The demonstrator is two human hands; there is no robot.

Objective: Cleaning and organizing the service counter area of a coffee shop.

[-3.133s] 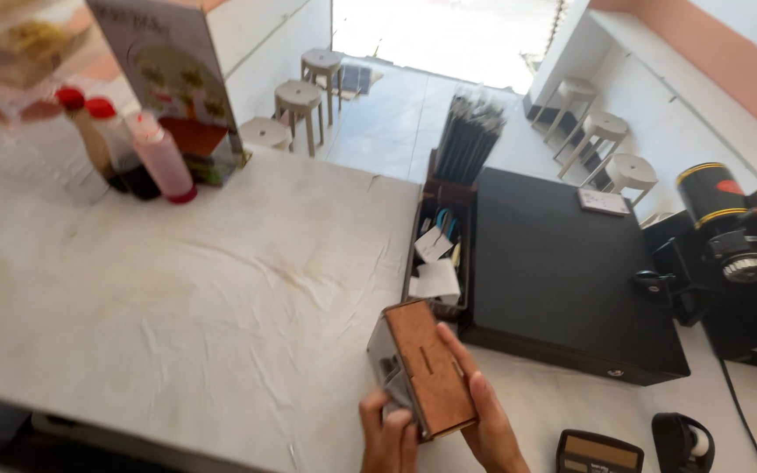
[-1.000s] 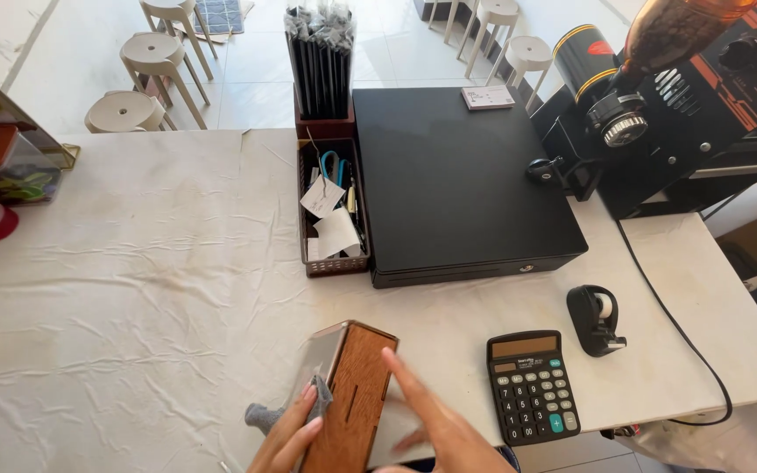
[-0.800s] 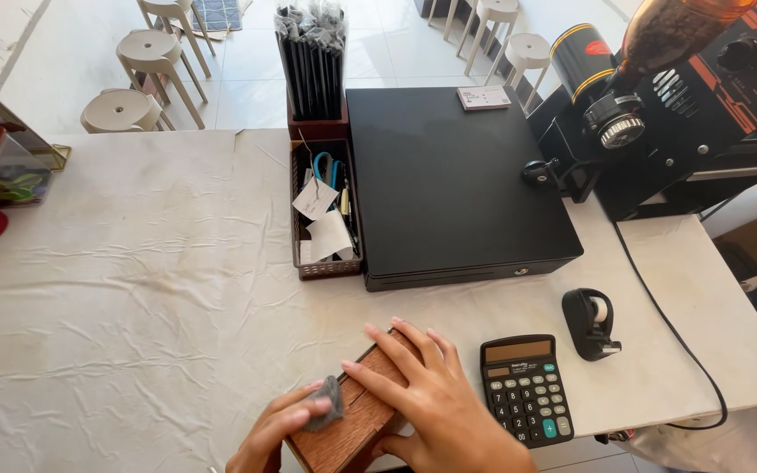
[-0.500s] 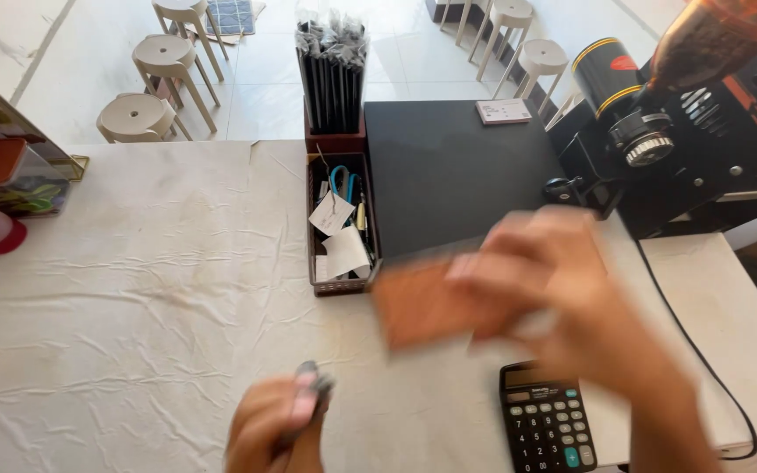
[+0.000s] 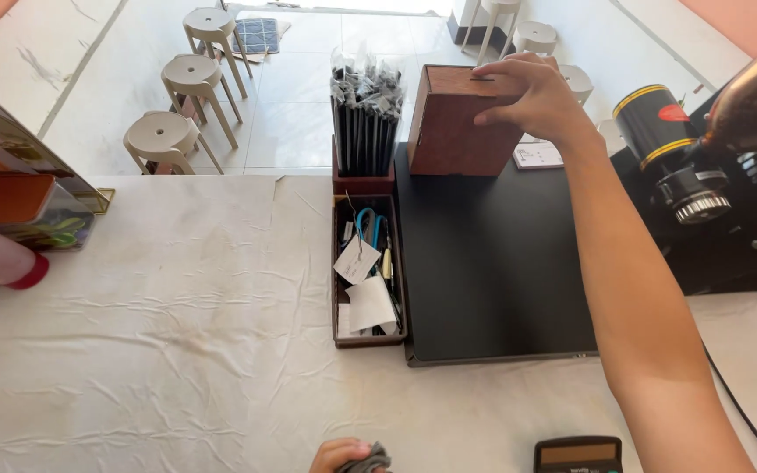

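A person's right hand (image 5: 532, 92) reaches far across the worktop (image 5: 151, 350) and grips the top of a small brown wooden box (image 5: 457, 123), fingers curled over its upper edge. The box stands upright at the far end of a flat black drawer unit (image 5: 492, 280), just beside a holder of black straws (image 5: 365, 123). The left hand (image 5: 343, 457) rests at the near edge, closed around a small grey cloth (image 5: 368, 459). The step in hand looks like setting the one box down in its place; the next move would call for checking that it sits square before the fingers let go. Also in view are one narrow tray of pens and paper slips (image 5: 368, 276), one calculator (image 5: 578, 454), one black grinder (image 5: 672, 140) and three stools (image 5: 190, 83).
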